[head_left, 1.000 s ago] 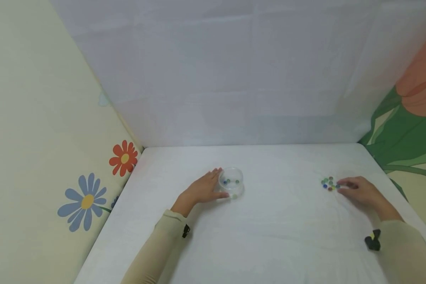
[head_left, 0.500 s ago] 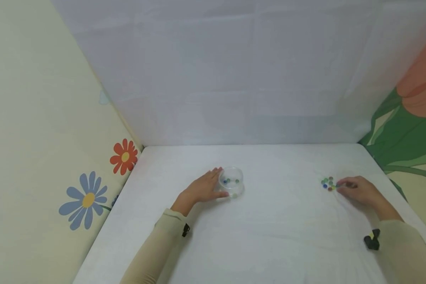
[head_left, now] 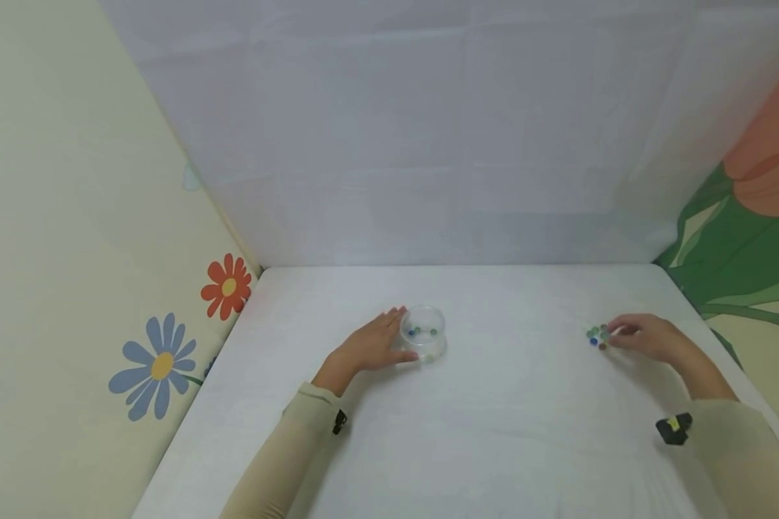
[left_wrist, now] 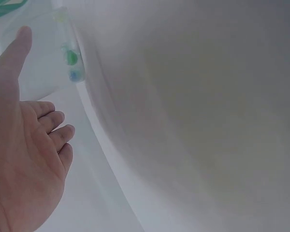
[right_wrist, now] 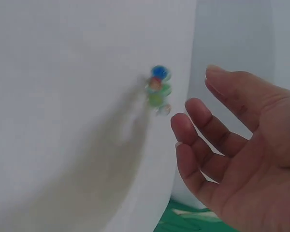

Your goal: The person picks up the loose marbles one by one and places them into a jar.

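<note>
A clear round container [head_left: 423,328] stands on the white-covered table, with several glass marbles [head_left: 433,332] inside. My left hand [head_left: 371,344] rests against its left side, the thumb near the front and the other fingers toward the back. In the left wrist view, green and blue marbles [left_wrist: 72,58] show through the container wall. Over on the right lies a small cluster of loose marbles [head_left: 593,341], green, blue and red. My right hand [head_left: 649,337] is just right of them. The right wrist view shows its thumb and loosely bent fingers apart, with nothing visible between them.
White cloth covers the table [head_left: 493,404] and hangs as a backdrop [head_left: 389,144] behind it. A cream wall [head_left: 71,180] with painted flowers stands at the left. Large painted leaves [head_left: 753,252] are at the right.
My right hand has shifted slightly up and left over the marbles, and its fingers cover the near side of the cluster. The left hand and container have stayed in place.
</note>
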{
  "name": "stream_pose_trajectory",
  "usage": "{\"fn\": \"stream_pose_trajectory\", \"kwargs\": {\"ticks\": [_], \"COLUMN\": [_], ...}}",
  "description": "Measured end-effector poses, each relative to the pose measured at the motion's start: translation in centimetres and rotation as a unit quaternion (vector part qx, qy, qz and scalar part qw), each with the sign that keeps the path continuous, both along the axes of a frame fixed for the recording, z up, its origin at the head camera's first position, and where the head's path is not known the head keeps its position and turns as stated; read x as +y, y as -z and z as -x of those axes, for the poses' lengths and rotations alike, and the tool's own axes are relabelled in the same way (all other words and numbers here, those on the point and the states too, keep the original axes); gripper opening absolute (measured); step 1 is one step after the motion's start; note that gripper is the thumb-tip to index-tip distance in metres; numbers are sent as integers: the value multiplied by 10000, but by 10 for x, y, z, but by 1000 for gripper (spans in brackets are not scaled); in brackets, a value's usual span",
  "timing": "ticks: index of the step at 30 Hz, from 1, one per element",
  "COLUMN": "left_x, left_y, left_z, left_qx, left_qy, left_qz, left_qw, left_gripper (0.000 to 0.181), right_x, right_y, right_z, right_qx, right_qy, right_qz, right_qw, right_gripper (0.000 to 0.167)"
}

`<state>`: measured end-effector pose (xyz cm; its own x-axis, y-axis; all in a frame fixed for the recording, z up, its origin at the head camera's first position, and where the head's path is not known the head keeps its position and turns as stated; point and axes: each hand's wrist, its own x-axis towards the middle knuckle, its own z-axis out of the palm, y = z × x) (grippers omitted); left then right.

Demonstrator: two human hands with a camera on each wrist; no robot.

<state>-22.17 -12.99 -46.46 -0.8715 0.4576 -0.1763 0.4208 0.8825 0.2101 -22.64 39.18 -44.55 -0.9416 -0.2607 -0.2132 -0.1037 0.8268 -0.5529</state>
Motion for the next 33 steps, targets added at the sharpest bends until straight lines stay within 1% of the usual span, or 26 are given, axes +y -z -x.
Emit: {"fn": "stream_pose_trajectory", "kwargs": {"ticks": [8, 14, 18, 25, 28, 33], "left_x": [0, 1, 1, -1, -1, -1], "left_y": [1, 0, 0, 3, 2, 1], "left_z": [-1, -2, -2, 0, 0, 0], "left_qx": [-30, -47, -36, 49, 33, -2], "left_qy": [-104, -140, -145, -72, -72, -83], "left_qz": [8, 25, 33, 26, -23, -60], "left_qw": [9999, 9999, 9999, 10000, 10000, 9999], "left_gripper": [105, 105, 105, 105, 105, 106], "right_x": [-35, -56, -67, -84, -92, -107], "right_y": [-21, -32, -36, -41, -41, -38], "right_z": [-5, -8, -11, -14, -14, -12], "right_qx": [88, 294, 309, 268, 398, 665], "right_qy": [-87, -150, -121, -72, -62, -33], "right_qz": [139, 186, 267, 401, 426, 482], "right_qw": [9998, 9993, 9991, 9988, 9983, 9966], "right_gripper": [31, 29, 29, 33, 32, 26]}}
